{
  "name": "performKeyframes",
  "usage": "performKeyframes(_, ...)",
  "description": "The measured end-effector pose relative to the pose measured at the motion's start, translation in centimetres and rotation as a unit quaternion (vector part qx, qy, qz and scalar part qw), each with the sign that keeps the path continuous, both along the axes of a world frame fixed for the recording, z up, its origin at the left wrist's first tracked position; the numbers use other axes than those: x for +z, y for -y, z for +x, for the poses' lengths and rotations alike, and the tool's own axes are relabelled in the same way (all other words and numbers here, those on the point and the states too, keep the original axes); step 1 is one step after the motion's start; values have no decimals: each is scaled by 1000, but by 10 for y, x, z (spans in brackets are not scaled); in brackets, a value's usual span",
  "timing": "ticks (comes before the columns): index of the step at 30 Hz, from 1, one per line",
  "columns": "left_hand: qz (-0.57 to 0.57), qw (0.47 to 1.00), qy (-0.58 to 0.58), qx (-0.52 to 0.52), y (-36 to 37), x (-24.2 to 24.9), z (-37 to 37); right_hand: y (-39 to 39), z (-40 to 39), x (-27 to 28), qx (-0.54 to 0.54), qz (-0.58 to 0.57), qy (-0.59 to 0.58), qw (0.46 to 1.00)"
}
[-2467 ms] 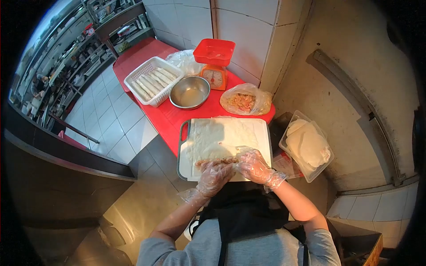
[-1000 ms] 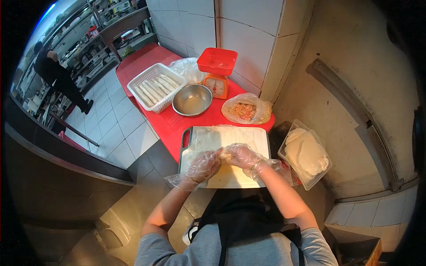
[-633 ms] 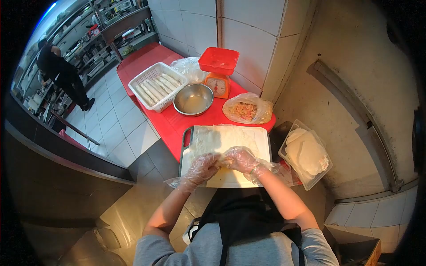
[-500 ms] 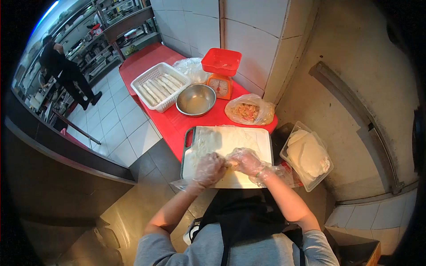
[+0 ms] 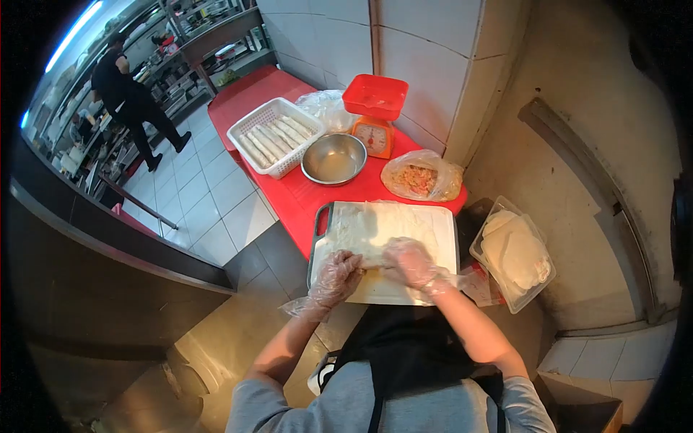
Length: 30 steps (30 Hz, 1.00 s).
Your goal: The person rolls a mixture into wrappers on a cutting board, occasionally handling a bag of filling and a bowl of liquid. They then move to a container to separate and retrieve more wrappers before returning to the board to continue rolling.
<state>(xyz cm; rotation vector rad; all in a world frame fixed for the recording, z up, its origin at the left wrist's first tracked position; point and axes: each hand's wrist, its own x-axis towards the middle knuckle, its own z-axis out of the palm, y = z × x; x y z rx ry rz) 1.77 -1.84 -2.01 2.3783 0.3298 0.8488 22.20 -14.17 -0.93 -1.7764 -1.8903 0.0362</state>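
Observation:
A white cutting board (image 5: 440, 238) with a dark handle edge lies on the red table. A thin pale wrapper sheet (image 5: 375, 225) is spread over it. My left hand (image 5: 338, 278), in a clear plastic glove, has its fingers closed on the near left edge of the wrapper. My right hand (image 5: 410, 264), also gloved and somewhat blurred, is over the wrapper's near right part; its fingertips are too smeared to read. Beyond the board stand a steel bowl (image 5: 333, 160) and an open plastic bag of orange-red filling (image 5: 417, 179).
On the red table (image 5: 278, 198) are a white basket (image 5: 242, 142) of pale rolls, a clear bag (image 5: 325, 108) and an orange scale (image 5: 373, 137). A container of stacked wrappers (image 5: 514, 252) stands at right. A person (image 5: 130, 94) stands far left.
The whole view has shifted, with the table now slightly further right. My hands have moved apart a little, and my right hand has moved up from the fold. The far person's pose has changed.

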Motion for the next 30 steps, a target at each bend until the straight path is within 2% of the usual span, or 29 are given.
performKeyframes(1,-3,1000,-22,18,4,9,0,-10,-14,0,1,-26,12,1000)
performKeyframes(4,14,997,-73,1,-1,11,1,-18,-26,-32,-5,71,-47,996)
performKeyframes(7,21,997,-75,1,-1,6,3,-12,-12,-37,28,72,-27,997)
performKeyframes(9,2,993,-115,-10,-4,10,3,3,7,-22,4,11,-35,999)
performKeyframes(10,42,991,-124,1,-2,21,6,13,18,-11,-6,-19,-37,999)
performKeyframes(12,113,982,-146,26,9,38,13,33,34,-7,-14,-5,-77,997)
performKeyframes(14,75,992,-104,-4,20,28,29,40,46,-5,-15,-18,-104,994)
performKeyframes(15,58,995,-81,-19,23,21,35,40,45,0,-13,12,-116,993)
performKeyframes(18,15,992,-122,-14,20,7,44,38,49,-12,-1,31,-151,988)
performKeyframes(21,5,992,-126,-22,20,16,37,34,47,-6,-23,-34,-33,999)
performKeyframes(24,-12,987,-163,7,15,11,33,18,20,18,-16,-8,-31,999)
performKeyframes(27,-27,992,-122,11,14,11,23,9,13,0,3,-53,-32,998)
performKeyframes(30,-27,991,-132,-13,8,11,20,2,12,-4,12,-61,-17,998)
